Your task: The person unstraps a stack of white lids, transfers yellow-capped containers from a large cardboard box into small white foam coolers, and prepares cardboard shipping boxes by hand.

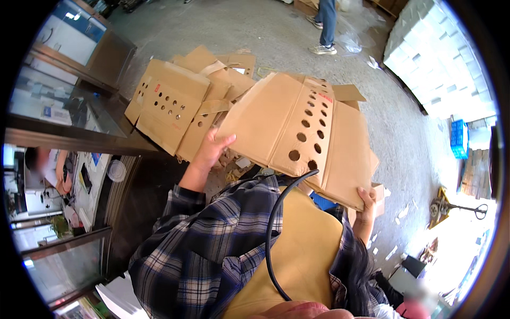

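Left grip (209,150) and right grip (366,206) pinch opposite edges of the perforated cardboard (259,121) (concrete floor (396,146) stretches rightward).

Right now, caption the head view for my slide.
Left hand and right hand grip a perforated carton near heaped cardboard.

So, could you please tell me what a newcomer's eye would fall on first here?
Probably the large brown cardboard sheet with round holes, held between the left hand and the right hand near the centre. Next might come the jumbled brown cardboard pieces to its left, then the bright white stack of blocky items at the upper right.
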A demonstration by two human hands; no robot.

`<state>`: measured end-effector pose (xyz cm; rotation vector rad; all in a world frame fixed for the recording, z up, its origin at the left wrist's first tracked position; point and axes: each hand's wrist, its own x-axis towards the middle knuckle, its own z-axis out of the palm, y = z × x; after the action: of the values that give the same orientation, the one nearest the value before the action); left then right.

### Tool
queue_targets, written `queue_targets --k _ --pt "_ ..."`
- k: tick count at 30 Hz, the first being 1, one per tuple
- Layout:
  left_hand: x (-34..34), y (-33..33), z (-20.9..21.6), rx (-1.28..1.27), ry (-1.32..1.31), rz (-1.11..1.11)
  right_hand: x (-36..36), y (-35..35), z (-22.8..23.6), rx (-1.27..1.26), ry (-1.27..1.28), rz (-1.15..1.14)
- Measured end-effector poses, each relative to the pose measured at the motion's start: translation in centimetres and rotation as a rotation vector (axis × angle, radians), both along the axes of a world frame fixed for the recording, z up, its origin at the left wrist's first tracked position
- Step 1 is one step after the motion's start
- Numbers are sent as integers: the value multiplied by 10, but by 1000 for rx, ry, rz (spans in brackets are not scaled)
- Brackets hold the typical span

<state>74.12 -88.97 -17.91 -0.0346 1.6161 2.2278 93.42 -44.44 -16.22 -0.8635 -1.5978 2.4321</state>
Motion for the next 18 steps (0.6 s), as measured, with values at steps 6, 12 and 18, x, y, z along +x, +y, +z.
queue_targets --k 6,12,18 --pt "-32 -78 51 27 422 393 -108 -27 79 262 272 236" --pt "-7 -176 40 158 418 568 -216 -22 93 498 699 225" --pt "24 -249 -127 138 -128 830 -94 76 -33 356 170 -275"
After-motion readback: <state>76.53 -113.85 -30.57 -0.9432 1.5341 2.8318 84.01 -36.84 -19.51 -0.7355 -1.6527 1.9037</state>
